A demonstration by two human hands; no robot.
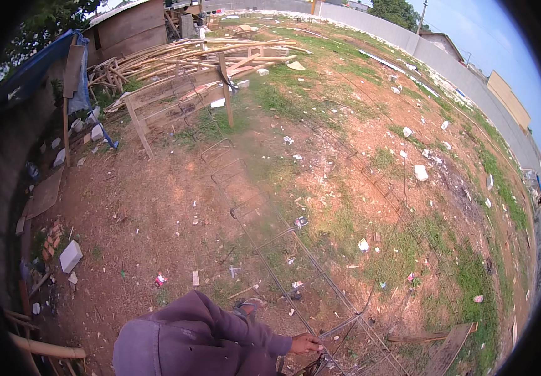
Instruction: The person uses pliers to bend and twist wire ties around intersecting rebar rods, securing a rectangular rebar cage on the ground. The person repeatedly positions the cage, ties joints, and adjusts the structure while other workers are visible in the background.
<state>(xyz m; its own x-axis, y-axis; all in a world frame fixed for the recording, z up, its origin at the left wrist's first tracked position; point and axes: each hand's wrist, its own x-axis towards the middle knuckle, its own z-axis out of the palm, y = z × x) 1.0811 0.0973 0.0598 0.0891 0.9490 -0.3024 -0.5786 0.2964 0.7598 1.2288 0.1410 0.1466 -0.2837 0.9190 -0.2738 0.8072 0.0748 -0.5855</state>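
Down under the hand [306,343] of a bent-over worker in a purple top lies the long steel bar cage [295,250], running away over the dirt. That hand is closed round a bar. A firm, steady hold looks best. The camera wearer's own hands do not show.

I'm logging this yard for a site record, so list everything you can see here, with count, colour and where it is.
rebar cages: two, it seems, dark, lying lengthwise on the dirt from centre to lower right
wooden trestle: one, pale, upper left
timber pile: one heap, pale, behind the trestle
tarp: one, blue, far upper left
block: one, white, on the dirt at left
board: one, brown, lower right
litter scraps: many, mostly white, scattered over the ground
boundary wall: one, grey, along the upper right
co-worker: one, purple top, bottom edge, hand on a rebar cage
person's own hands: not in view
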